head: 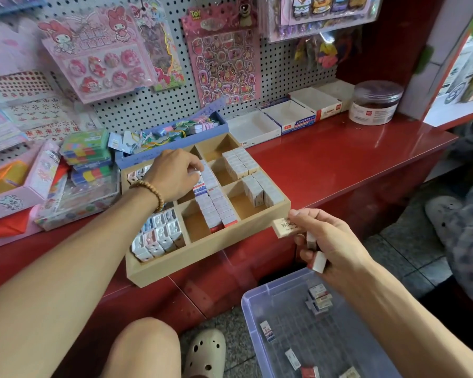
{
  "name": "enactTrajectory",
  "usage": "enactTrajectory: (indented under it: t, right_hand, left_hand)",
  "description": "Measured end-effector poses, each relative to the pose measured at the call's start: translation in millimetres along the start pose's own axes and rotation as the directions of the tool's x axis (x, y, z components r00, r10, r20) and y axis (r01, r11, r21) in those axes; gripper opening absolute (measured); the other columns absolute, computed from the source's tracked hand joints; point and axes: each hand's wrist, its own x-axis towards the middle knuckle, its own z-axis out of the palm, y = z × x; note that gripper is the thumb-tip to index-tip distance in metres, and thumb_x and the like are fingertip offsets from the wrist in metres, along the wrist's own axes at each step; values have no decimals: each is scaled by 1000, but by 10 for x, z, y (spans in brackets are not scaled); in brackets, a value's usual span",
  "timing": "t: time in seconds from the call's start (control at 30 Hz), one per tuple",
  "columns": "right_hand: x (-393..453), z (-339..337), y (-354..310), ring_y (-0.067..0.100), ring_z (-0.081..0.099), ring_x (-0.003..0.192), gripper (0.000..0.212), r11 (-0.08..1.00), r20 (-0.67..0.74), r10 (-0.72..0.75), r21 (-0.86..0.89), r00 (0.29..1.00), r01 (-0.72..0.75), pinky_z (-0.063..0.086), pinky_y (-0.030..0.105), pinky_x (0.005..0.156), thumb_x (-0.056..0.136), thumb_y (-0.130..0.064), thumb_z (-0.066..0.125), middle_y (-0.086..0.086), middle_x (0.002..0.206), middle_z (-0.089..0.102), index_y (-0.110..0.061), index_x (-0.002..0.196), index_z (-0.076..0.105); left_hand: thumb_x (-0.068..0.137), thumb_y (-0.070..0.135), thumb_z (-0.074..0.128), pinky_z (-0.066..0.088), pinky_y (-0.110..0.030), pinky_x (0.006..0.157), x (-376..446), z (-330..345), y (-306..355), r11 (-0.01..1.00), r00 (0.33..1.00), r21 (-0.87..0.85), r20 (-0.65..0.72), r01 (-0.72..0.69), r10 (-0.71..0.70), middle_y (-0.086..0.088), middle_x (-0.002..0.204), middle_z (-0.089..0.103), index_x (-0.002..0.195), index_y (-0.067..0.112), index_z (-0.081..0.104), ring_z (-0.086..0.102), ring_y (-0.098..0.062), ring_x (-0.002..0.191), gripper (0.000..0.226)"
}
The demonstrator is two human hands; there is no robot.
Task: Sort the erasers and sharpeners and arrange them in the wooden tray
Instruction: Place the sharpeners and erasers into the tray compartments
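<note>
Wooden tray [202, 257] skewed at worktop [352, 159] front edge; left hand [175, 173] pinching eraser [199, 186] upright; right hand [328, 241] gripping erasers [286, 227], long axis leftward.

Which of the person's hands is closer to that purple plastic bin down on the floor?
Right. The right hand, holding erasers, hangs just above the purple bin. The left hand is farther off, up inside the wooden tray.

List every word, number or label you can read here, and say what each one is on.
"TOY": on the bear sticker sheet hanging on the pegboard.
"2B": on the blue-and-white box behind the wooden tray.
Print on the erasers, on the eraser in the right hand, and on the round jar: too small or blurred to read.
</note>
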Motion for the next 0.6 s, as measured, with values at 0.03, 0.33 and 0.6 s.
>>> enactTrajectory:
  t: [0.03, 0.33, 0.6]
  right_hand:
    - [6, 2, 9, 9, 44, 52, 14, 1000, 3, -2, -9, 1000, 2, 31, 19, 37, 85, -15, 75, 15, 84, 57, -14, 83, 62]
    - [8, -3, 45, 10, 40, 54, 14, 1000, 23, -4, -10, 1000, 4, 30, 19, 37, 86, -17, 75, 14, 81, 52, -13, 84, 62]
    - [19, -6, 68, 10, 41, 55, 15, 1000, 10, -3, -2, 1000, 3, 30, 20, 40, 85, -17, 76, 15, 82, 54, -10, 91, 65]
  left_hand:
    - [91, 9, 61, 44, -26, 85, -3, 5, 7, 1000, 1000, 12, -10, -16, 16, -4, 101, 68, 108, 11, 74, 52, -11, 84, 21]
    - [91, 14, 62, 51, -39, 92, -79, 133, -2, 987, 995, 133, 15, -95, 94, -7, 106, 69, 108, 13, 74, 61, -24, 100, 21]
    - [86, 7, 73, 62, -36, 70, -84, 238, -180, 870, 966, -427, 42, 248, -255, -5, 78, 66, 81, 12, 70, 72, -20, 77, 7]
